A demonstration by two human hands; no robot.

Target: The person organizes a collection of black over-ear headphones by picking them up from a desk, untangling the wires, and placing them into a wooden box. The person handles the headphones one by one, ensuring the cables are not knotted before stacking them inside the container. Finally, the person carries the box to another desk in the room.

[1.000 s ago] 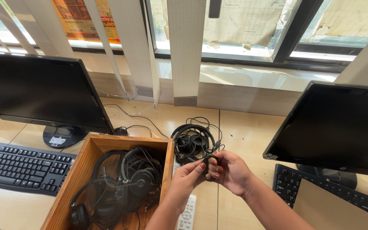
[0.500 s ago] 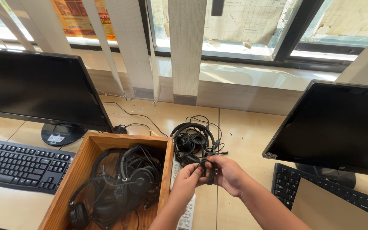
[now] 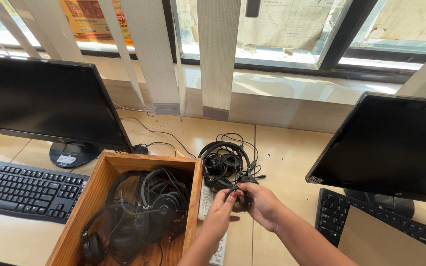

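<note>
My left hand (image 3: 221,209) and my right hand (image 3: 261,204) meet over the desk, both gripping a coil of black cable (image 3: 236,195). The cable belongs to a black headset (image 3: 223,161) that lies on the desk just beyond my fingers. To the left stands a wooden box (image 3: 97,197) with several black headsets (image 3: 154,207) tangled inside. A white remote control (image 3: 206,202) lies on the desk under my left hand, beside the box wall.
A black monitor (image 3: 45,103) and black keyboard (image 3: 23,189) stand at the left. Another monitor (image 3: 395,148) and keyboard (image 3: 395,226) stand at the right, with a brown cardboard sheet (image 3: 375,244) in front. Window blinds (image 3: 216,56) hang behind the desk.
My hands have shifted slightly nearer to me and keep working the cable coil between the fingers. The headset on the desk and the box have not moved.
</note>
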